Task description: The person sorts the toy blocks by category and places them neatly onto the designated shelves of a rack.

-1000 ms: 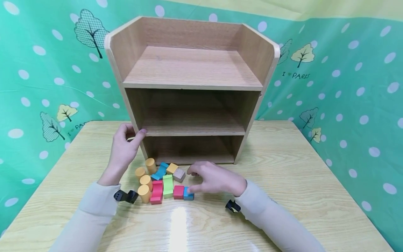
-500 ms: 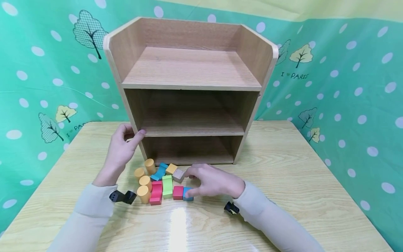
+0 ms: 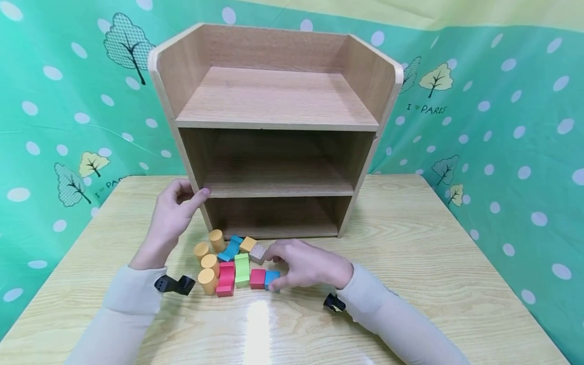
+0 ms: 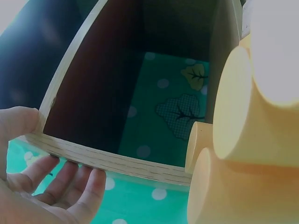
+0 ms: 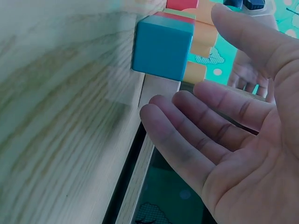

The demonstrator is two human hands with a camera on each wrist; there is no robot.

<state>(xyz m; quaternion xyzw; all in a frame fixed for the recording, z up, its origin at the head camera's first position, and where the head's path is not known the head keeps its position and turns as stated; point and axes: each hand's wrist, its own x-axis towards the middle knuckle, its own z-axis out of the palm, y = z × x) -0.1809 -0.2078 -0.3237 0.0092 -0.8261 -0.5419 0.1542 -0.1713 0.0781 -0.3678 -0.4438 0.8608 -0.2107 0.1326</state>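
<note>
My left hand [image 3: 170, 217] grips the left side panel of a wooden shelf unit [image 3: 278, 188], thumb at the middle board's front edge, fingers along the panel's outside. The left wrist view shows thumb and fingers on either side of the panel. My right hand [image 3: 311, 264] reaches over the table beside the blocks, fingers loosely bent and holding nothing. Its index finger is close to a grey block [image 3: 257, 254]; the thumb is at a blue cube [image 3: 271, 277]. In the right wrist view, the blue cube [image 5: 161, 50] stands apart from the spread fingers.
Before the shelf unit stand several yellow cylinders [image 3: 208, 282], a red stepped block [image 3: 225, 280], a green block [image 3: 242, 270], a red cube [image 3: 257, 278], a blue curved block [image 3: 231, 248] and a yellow block [image 3: 248, 244]. A patterned green cloth [image 3: 502, 132] hangs behind the wooden table [image 3: 424, 263].
My right hand has shifted slightly left and down toward the grey block and blue cube. The left hand keeps its grip on the shelf unit, and the blocks stay put.
</note>
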